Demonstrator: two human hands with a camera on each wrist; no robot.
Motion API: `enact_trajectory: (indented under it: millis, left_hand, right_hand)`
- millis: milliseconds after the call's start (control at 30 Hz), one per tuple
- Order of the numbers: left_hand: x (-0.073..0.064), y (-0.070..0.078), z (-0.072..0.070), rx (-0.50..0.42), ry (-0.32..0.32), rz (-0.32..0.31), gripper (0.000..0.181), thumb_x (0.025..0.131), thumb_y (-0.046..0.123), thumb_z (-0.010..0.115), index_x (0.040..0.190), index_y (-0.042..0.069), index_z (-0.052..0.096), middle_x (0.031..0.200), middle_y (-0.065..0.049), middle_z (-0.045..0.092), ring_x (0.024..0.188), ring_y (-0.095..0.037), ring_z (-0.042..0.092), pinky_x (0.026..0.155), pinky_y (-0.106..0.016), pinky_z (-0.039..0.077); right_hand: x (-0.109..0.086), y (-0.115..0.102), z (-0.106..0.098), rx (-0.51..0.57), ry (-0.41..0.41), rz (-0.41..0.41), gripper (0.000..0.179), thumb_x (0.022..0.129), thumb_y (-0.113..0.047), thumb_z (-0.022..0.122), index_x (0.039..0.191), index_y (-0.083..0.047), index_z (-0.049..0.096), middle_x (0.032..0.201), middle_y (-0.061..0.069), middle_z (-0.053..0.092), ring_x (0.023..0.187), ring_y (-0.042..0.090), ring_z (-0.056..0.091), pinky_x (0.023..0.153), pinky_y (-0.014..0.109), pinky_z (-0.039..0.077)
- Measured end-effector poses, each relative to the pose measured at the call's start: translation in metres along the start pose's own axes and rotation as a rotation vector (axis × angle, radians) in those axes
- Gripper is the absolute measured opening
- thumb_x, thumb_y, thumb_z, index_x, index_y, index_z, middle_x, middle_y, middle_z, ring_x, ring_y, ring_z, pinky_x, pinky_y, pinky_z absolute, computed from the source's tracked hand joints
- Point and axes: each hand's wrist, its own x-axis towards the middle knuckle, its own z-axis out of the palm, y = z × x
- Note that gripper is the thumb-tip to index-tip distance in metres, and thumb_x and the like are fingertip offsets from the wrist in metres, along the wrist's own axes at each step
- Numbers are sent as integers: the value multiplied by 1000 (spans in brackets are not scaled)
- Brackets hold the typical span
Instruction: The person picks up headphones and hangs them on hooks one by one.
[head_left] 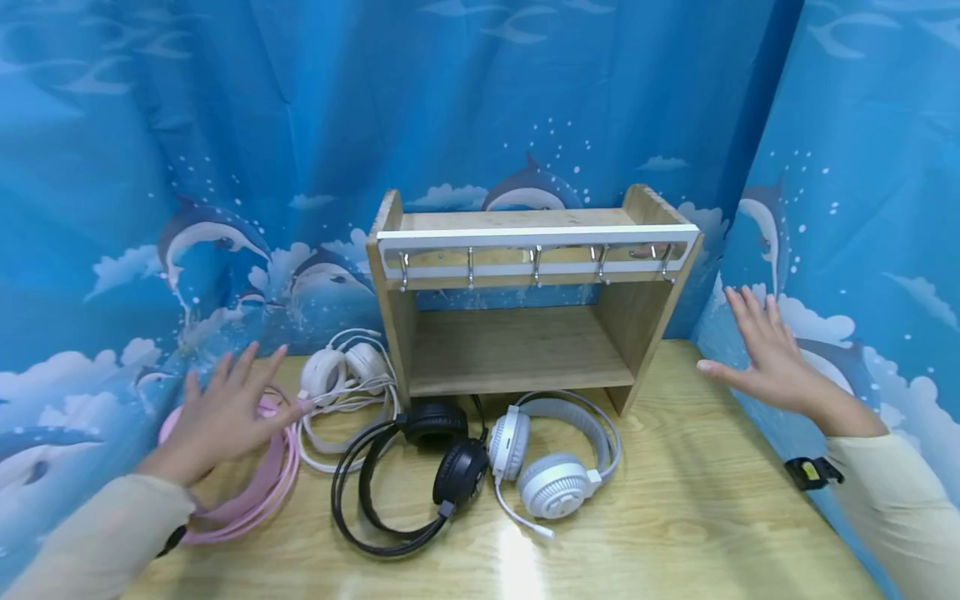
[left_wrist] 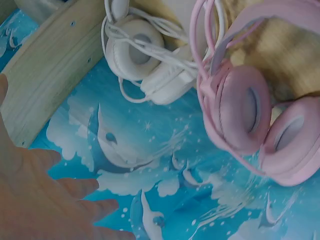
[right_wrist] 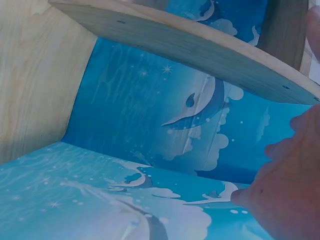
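My left hand [head_left: 228, 417] hovers with spread fingers above the pink headphones [head_left: 281, 483], hiding part of them. In the left wrist view both pink ear cups [left_wrist: 245, 110] show, apart from the fingers. My right hand [head_left: 772, 358] is raised at the right, fingers straight and thumb out, holding nothing. White headphones [head_left: 325, 375] with a bundled cable lie behind, beside the rack. Black headphones [head_left: 461, 471] lie in front of it, and silver-white headphones [head_left: 558, 487] with a microphone boom lie to their right. A wooden rack [head_left: 517, 350] carries a row of metal hooks [head_left: 537, 265] with nothing hanging on them.
The wooden table [head_left: 660, 517] runs up to blue dolphin-print cloth [head_left: 315, 100] behind and at both sides. The rack's right side panel [right_wrist: 200, 45] stands between the right hand and the shelf. Headphone cables lie loosely around the left part of the table.
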Motion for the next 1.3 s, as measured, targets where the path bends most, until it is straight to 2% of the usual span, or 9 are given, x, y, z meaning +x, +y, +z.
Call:
enact_trajectory:
  millis: [133,300,400,500,633,767,900,1133,1300]
  left_hand:
    - [-4,1,11,16,15,23,87,80,66,40,144,21,2,145,-25,1,125,-53,0,88,-65,-26]
    - [-7,6,21,1,-6,36,86,80,66,39,143,22,0,145,-24,-2,127,-51,1,89,-71,-15]
    - [-7,9,24,-9,-6,42,85,81,66,39,143,23,0,145,-23,-1,127,-50,1,91,-71,-13]
    - [-3,15,26,-43,4,42,84,81,65,39,143,24,0,147,-20,-1,129,-48,0,94,-68,-16]
    - [10,25,26,-81,42,45,84,80,66,40,143,27,0,148,-11,-4,130,-43,-4,95,-68,-15]
    - [28,39,18,-100,110,62,87,78,67,43,142,30,-2,148,-3,-10,132,-36,-10,96,-67,-13]
    - [50,58,1,-133,208,90,90,77,66,47,142,31,-5,148,2,-13,133,-30,-12,100,-63,-13]
    - [80,89,-30,-177,374,157,91,79,61,49,142,28,-8,149,1,-10,135,-26,-9,106,-58,-4]
    - [97,100,-44,-191,435,200,89,80,58,51,142,27,-5,149,3,-7,135,-23,-8,107,-58,-1]
  right_hand:
    - [7,-4,-2,41,13,-4,97,82,-36,61,141,-23,-14,145,2,-24,126,24,-32,92,69,-17]
    - [15,-11,-3,70,32,-6,97,82,-36,61,140,-26,-15,145,-1,-24,126,22,-32,91,71,-15]
    - [19,-15,-3,66,47,-9,98,81,-37,62,140,-26,-15,145,-1,-23,126,23,-31,91,72,-13]
    - [21,-19,-2,67,51,-12,98,81,-37,62,140,-25,-15,145,-2,-23,127,23,-30,91,72,-12]
    - [22,-21,3,69,37,-16,98,81,-37,62,140,-24,-15,145,-2,-23,126,22,-31,92,71,-14]
    - [19,-22,12,84,8,-23,98,82,-37,62,140,-23,-15,145,1,-23,127,23,-30,94,70,-12]
    - [13,-21,28,97,-8,-37,98,81,-36,62,141,-21,-14,146,6,-20,127,27,-28,93,72,-8]
    - [-7,-13,70,127,-49,-38,97,80,-37,63,142,-23,-11,148,7,-14,129,29,-24,90,76,1]
    - [-20,-9,103,180,-86,-36,95,82,-36,62,142,-19,-9,148,11,-11,130,34,-20,92,74,4]
